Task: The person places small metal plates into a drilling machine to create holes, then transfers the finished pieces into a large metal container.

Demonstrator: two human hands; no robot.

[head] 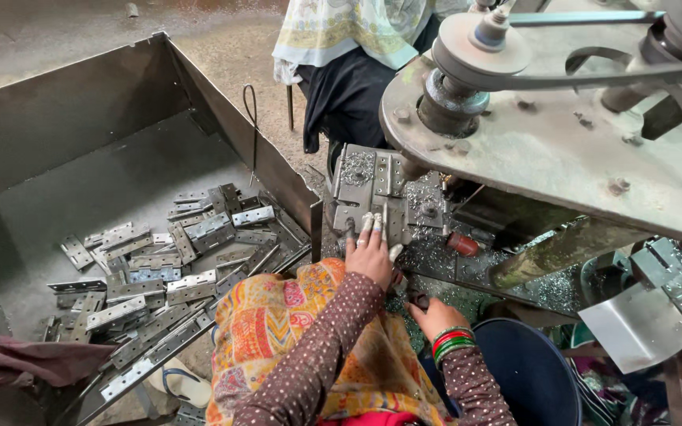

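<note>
My left hand [370,251] rests with spread fingers on the near edge of a flat metal jig plate [372,185] that holds grey hinge leaves under a belt-driven drilling machine [562,118]. My right hand [433,313], with red and green bangles on the wrist, is lower and to the right, with its fingers curled around a small dark part near the bench edge; what it grips is partly hidden. Metal shavings [428,256] cover the bench around both hands.
A large open sheet-metal bin [80,118] at left holds several loose steel hinges [167,276]. Another person in a patterned scarf and dark clothes [349,71] sits beyond the jig. A dark blue tub [530,371] stands at lower right. A sandal [183,383] lies below.
</note>
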